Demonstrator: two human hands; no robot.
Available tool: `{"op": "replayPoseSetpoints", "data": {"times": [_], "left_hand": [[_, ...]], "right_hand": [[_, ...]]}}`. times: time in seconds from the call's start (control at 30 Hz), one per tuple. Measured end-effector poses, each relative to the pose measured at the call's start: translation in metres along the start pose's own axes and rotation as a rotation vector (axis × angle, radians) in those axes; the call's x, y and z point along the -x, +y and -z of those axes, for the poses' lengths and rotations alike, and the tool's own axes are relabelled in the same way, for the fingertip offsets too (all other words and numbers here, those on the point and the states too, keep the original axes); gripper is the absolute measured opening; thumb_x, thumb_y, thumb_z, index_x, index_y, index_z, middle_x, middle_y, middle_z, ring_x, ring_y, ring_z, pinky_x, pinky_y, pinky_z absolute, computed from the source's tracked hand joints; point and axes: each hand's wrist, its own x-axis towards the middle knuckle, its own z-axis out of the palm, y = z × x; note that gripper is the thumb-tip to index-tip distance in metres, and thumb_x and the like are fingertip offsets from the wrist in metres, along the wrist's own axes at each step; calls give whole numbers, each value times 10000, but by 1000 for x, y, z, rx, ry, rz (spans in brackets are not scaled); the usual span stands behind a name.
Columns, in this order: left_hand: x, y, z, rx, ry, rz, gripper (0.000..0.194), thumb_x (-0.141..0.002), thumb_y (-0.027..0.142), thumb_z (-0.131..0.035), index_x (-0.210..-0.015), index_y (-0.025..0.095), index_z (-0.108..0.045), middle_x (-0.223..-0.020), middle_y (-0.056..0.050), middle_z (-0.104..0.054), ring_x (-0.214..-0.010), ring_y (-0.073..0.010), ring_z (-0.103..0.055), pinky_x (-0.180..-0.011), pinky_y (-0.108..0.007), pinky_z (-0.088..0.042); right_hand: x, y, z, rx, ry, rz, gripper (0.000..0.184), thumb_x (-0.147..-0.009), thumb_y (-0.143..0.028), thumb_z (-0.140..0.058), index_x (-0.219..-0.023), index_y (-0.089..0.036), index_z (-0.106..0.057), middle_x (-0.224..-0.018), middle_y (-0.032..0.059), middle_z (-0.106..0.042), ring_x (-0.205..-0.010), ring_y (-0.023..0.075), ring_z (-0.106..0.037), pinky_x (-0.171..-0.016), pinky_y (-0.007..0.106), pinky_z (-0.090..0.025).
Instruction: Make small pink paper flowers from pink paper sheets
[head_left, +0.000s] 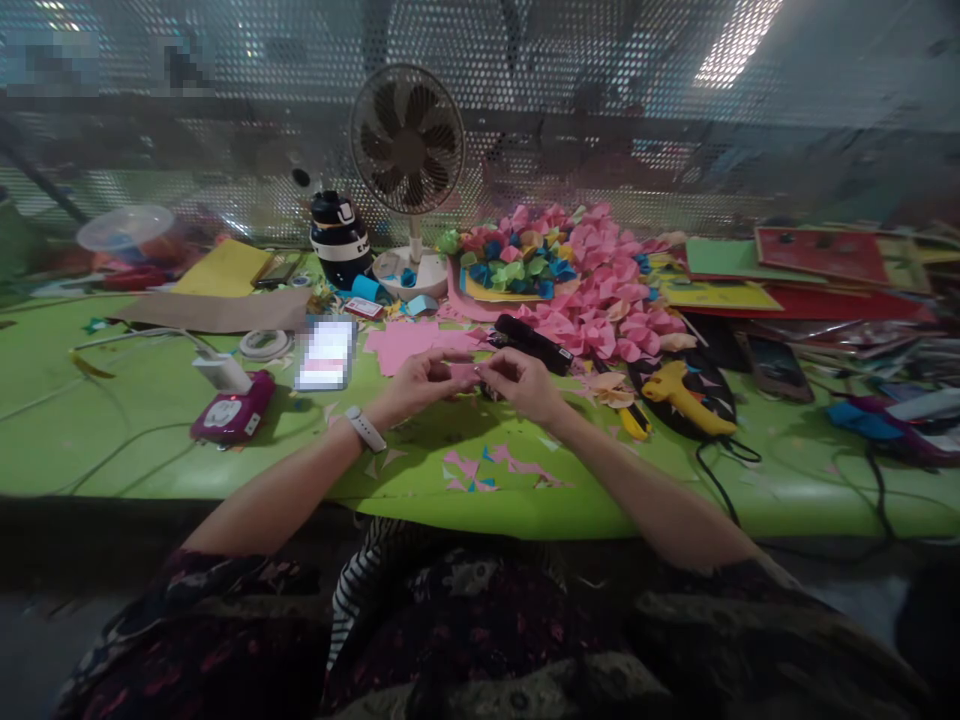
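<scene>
Both hands meet over the green table in the middle of the head view. My left hand [426, 388] is closed, thumb and fingers pinching a small piece of pink paper [462, 371]. My right hand [523, 384] pinches the same paper from the other side, so its shape is largely covered. Flat pink paper pieces [401, 345] lie just beyond my left hand. A black stapler [534, 343] rests behind my right hand. Pink and blue paper scraps [499, 468] are scattered on the near side of the hands.
Folded paper flowers [600, 280] are heaped at the back. A fan [409, 140] and a black bottle [339, 240] stand behind. To the left are a lit phone [325, 355] and a purple power box [234, 408]; to the right, a yellow glue gun [686, 398] and a cutter [634, 421].
</scene>
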Motion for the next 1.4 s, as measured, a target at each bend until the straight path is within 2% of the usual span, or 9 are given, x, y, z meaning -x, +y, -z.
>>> {"op": "replayPoseSetpoints", "data": {"times": [0.17,0.37,0.67,0.8,0.9,1.07,1.23,1.4], "left_hand": [[1,3,0,14,28,19,546,-747,383,-827,-1198,150,-625,-908,-88,-778,-875,-215,-750,-732,-302,-589],[1,3,-2,53,44,2,569,-720,363,-851,-1185,125,-626,-850,-82,-779,-794,-200,-752,-764,-328,-593],[1,6,-2,44,45,18,543,-702,386,-856,-1125,130,-632,-748,-35,-764,-688,-165,-734,-773,-338,-603],[1,6,-3,23,59,24,499,-712,382,-850,-1092,131,-645,-762,-44,-764,-716,-163,-737,-773,-325,-600],[2,7,-2,-2,52,71,478,-719,404,-845,-1066,133,-656,-828,-67,-774,-746,-170,-743,-724,-294,-597],[2,13,1,-107,-58,164,414,-756,515,-786,-815,121,-674,-758,-88,-758,-634,-159,-720,-565,-234,-558],[2,12,1,-124,-86,134,440,-751,536,-781,-879,123,-696,-804,-93,-766,-646,-163,-724,-531,-223,-547],[1,7,1,-110,-40,112,403,-765,512,-776,-855,129,-690,-821,-95,-768,-662,-156,-719,-555,-233,-559]], "right_hand": [[1,-6,1,-9,-26,-14,482,-783,-676,-649,-777,-197,-594,-642,-10,-574,-534,120,-514,-523,265,-409],[1,-8,2,12,-85,-48,512,-801,-697,-617,-783,-186,-593,-661,5,-597,-538,132,-563,-521,265,-430],[1,-5,0,-19,-125,7,520,-820,-710,-595,-810,-192,-555,-673,13,-619,-566,152,-607,-547,285,-487],[1,-4,-1,-24,-131,21,513,-831,-708,-583,-803,-198,-550,-677,8,-608,-571,150,-602,-560,292,-495],[0,-4,-1,-42,-127,16,515,-828,-711,-583,-807,-197,-555,-679,2,-595,-563,143,-591,-558,289,-495],[0,-4,0,-63,-117,-4,517,-805,-711,-610,-790,-198,-546,-674,-6,-585,-532,127,-565,-532,275,-483],[0,-1,0,-76,-136,-12,483,-820,-676,-621,-801,-200,-543,-680,-10,-578,-540,120,-555,-538,269,-485],[-1,3,-1,-68,-204,-43,406,-878,-597,-585,-816,-200,-528,-720,-9,-574,-570,124,-562,-558,277,-492]]}}
